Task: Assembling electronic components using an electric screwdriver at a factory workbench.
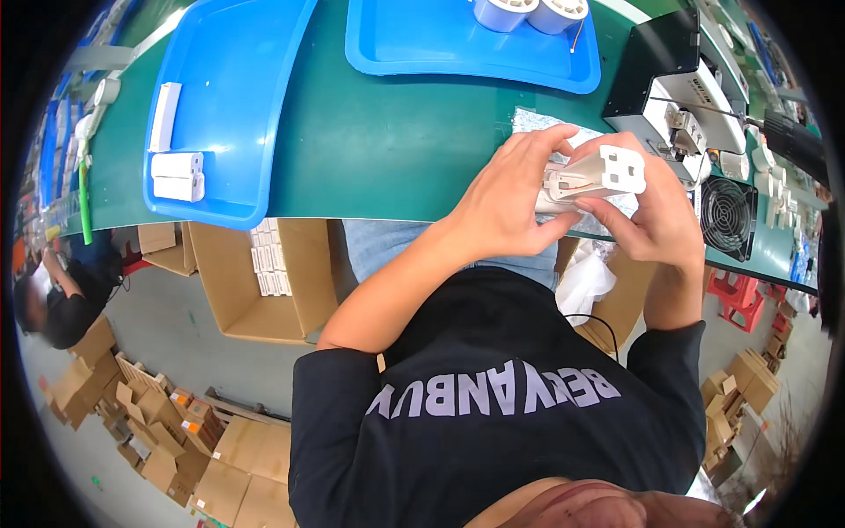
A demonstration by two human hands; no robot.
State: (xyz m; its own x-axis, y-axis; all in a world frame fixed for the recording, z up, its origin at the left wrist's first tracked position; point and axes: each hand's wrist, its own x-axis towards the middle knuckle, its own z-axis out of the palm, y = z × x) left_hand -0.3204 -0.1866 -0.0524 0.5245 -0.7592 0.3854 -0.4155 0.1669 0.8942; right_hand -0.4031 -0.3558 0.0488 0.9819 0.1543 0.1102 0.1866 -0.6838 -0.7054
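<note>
Both hands, left hand (506, 198) and right hand (647, 207), pinch the white plug housing (598, 174) (wires exposed, apparently mid-assembly); finished-looking pieces (176, 176) lie at nine o'clock.

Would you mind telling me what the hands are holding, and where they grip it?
Both hold one white plastic socket housing: the left hand grips its left end, the right hand its right end and underside.
</note>
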